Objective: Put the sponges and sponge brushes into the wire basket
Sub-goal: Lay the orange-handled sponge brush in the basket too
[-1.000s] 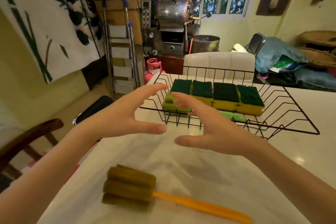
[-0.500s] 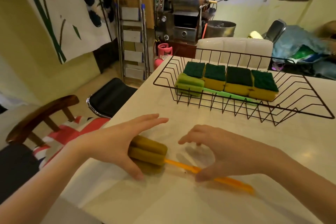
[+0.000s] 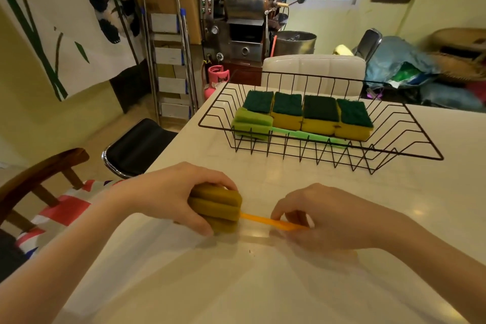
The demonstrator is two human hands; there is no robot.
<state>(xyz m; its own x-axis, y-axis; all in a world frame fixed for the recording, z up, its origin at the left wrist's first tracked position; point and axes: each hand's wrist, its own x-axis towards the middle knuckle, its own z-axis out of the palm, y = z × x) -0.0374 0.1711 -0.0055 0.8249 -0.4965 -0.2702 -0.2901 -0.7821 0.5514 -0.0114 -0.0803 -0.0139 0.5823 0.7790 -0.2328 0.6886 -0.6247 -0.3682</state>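
Sponge brush [image 3: 218, 208], the last one, lies on the table [image 3: 263, 284]; my left hand [image 3: 168, 197] now grips its head and right hand [image 3: 323, 218] pinches the handle, so lifting to the basket [image 3: 410, 150] comes next.

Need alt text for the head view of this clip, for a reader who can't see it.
Two bare hands grip a sponge brush lying on a white table: the left hand wraps its olive sponge head, the right hand pinches its orange handle. Beyond them, a black wire basket holds four yellow-and-green sponges and a green sponge brush.
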